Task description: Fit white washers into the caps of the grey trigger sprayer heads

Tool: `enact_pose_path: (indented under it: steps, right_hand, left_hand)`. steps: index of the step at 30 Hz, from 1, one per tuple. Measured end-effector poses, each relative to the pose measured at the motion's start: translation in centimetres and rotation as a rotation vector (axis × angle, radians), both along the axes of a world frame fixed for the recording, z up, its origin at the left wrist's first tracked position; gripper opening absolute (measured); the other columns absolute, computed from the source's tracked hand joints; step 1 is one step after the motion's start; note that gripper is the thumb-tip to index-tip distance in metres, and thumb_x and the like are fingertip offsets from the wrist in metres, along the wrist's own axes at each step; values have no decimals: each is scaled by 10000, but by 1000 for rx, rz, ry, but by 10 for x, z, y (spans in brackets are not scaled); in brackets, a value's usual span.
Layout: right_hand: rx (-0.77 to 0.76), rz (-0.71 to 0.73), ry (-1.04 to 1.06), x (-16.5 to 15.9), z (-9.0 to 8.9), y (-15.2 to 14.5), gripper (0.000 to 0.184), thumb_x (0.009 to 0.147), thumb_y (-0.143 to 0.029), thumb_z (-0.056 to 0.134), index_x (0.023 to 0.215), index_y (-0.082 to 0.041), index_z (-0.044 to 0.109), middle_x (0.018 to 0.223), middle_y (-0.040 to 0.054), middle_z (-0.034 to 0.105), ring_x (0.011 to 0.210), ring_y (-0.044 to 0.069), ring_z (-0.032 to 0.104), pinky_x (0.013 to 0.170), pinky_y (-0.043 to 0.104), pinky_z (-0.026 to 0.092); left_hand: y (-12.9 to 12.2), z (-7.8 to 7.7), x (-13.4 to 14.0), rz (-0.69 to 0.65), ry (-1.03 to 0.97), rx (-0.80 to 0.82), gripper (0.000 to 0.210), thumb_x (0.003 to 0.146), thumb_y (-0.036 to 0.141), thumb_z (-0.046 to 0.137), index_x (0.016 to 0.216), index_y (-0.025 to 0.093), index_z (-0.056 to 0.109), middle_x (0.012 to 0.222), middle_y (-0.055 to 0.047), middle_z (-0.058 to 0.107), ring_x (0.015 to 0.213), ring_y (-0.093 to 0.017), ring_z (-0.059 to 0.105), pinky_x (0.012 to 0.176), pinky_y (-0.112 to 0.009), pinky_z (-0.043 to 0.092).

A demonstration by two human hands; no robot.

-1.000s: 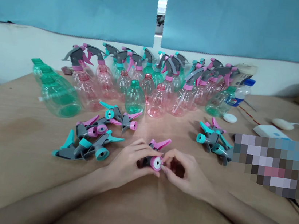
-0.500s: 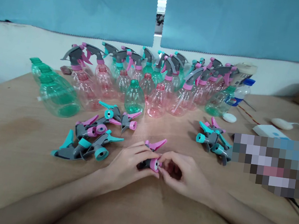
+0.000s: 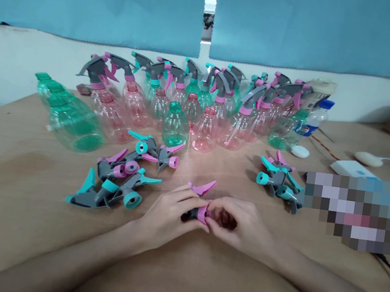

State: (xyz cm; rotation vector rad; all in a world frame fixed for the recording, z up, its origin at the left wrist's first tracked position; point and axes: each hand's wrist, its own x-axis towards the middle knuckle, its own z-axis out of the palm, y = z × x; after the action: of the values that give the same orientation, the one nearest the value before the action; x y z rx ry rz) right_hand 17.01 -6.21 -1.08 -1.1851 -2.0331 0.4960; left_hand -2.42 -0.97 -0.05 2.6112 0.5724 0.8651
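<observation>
Low over the near middle of the table, my left hand (image 3: 165, 219) is closed around a grey and pink trigger spray head (image 3: 202, 213). Its pink trigger sticks up beyond my fingers, and its pink collar points to the right. My right hand (image 3: 251, 227) is closed too, with thumb and fingertips pinching at the open end of that collar. Whether a small part sits between those fingertips is hidden. To the left lies a cluster of loose spray heads (image 3: 134, 186) in grey with teal or pink; a smaller group (image 3: 276, 180) lies to the right.
Behind stand rows of pink and green bottles, some open like the green bottle (image 3: 176, 127), others with sprayers fitted. Green bottles (image 3: 72, 118) lean at left. At right are a capped water bottle (image 3: 316, 118), a white round lid (image 3: 299, 151), a white box (image 3: 355, 168) and cables.
My right fingertips have closed in on the pink collar, and its opening has turned out of sight. The left hand keeps its hold. The view has shifted slightly.
</observation>
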Motion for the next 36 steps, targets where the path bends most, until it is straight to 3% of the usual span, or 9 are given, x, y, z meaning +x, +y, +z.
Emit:
enact_pose_path:
  steps: [11,17,30,36]
  right_hand:
    - [3,-65,41,-3,-2,-1,114,870,-256,533,885,-190,625,621,-29,607,502,85,506,503,203,396]
    - [47,-7,92,4,1,-3,100,879,-247,538,898,-180,610,585,-46,556,451,64,456,462,180,366]
    - [247,157,87,9,1,-1,238,886,-379,558,943,-161,632,597,-28,577,498,77,491,499,186,393]
    - [239,161,112,6,0,-1,233,882,-362,572,957,-152,638,621,-22,610,500,72,505,507,179,409]
  left_hand:
    - [0,0,1,23,-30,-99,306,804,368,664,1026,160,630,853,-35,647,751,-147,589,671,-251,498]
    - [-1,-2,-3,-5,-43,-93,352,802,346,670,1099,168,609,925,-44,663,790,-146,616,700,-237,505]
    - [2,6,-1,-24,-63,-79,329,821,309,657,1111,163,602,902,-55,687,783,-166,574,714,-288,496]
    - [1,5,-2,-28,-59,-80,335,821,327,653,1112,167,604,887,-58,676,796,-173,563,701,-286,491]
